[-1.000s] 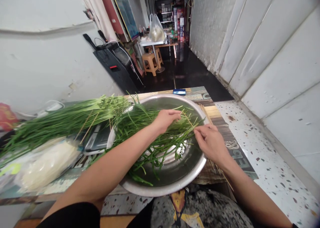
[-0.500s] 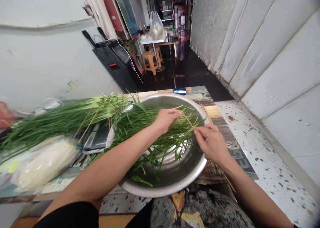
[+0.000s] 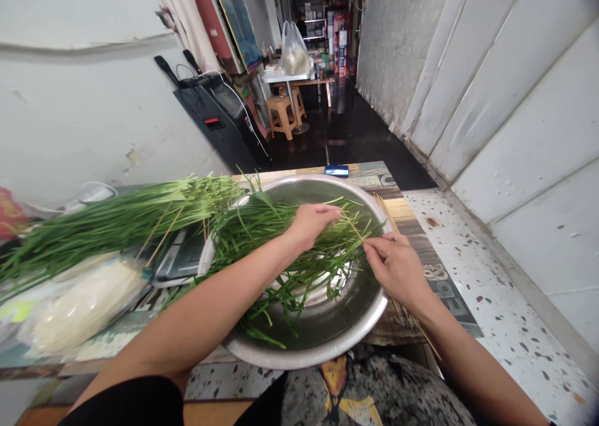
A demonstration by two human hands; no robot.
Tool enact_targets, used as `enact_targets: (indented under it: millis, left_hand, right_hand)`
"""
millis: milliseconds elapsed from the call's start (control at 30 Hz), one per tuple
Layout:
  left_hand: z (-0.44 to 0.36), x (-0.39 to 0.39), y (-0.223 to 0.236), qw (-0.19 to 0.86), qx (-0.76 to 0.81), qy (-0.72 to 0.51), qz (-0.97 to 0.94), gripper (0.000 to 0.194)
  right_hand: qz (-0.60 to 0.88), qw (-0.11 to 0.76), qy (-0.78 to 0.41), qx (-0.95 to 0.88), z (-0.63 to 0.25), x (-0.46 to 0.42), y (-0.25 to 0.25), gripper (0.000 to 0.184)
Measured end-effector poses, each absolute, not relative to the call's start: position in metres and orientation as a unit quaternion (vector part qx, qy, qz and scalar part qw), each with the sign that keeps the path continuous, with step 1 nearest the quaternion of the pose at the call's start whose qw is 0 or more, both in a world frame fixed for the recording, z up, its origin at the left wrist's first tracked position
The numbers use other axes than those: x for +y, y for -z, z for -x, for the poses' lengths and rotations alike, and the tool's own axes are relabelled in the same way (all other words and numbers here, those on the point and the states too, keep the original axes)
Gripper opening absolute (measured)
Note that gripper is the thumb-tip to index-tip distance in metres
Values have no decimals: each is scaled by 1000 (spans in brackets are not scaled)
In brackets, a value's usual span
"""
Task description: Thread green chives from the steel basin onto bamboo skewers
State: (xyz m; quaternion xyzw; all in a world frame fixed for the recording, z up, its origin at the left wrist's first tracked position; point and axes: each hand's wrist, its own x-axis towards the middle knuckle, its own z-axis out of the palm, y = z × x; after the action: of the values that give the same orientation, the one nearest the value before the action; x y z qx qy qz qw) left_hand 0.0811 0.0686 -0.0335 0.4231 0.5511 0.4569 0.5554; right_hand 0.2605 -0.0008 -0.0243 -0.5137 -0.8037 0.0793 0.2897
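A wide steel basin (image 3: 322, 355) stands in front of me, with a loose heap of green chives (image 3: 262, 226) in it. Over the heap, my left hand (image 3: 312, 223) is closed, its thumb and fingertips pinched at the chive stems. A thin bamboo skewer (image 3: 352, 224) slants across the stems between my two hands. At the basin's right rim, my right hand (image 3: 395, 261) is closed in a pinch on the skewer's lower end, close to some stem ends. What lies inside each pinch is partly hidden by the fingers.
More chives (image 3: 116, 226) lie in a long pile at the left, beside a plastic bag of something white (image 3: 88, 301) and a dark tray (image 3: 180, 257). Several skewers (image 3: 386, 211) lie right of the basin. A blue lighter-like object (image 3: 336, 171) sits behind it.
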Motion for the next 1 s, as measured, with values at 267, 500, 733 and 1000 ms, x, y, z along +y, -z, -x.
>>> enact_targets:
  millis: [267,500,733,1000]
  left_hand:
    - [-81,68,33,548,551,-462,-428,28]
    - [-81,68,32,547,550,-467,-425,26]
    - [-81,69,38,535,545,-481,-430,26]
    - [-83,66,35,542,544,-465,-441,24]
  right_hand:
    - [513,297,-79,-802,-260,-1,22,29]
    - [517,290,-77,-802,-260,-2,21,29]
    - [523,279,-78,-802,-260,-1,21,29]
    - [523,284,-84,-799,-259,-2,21,29]
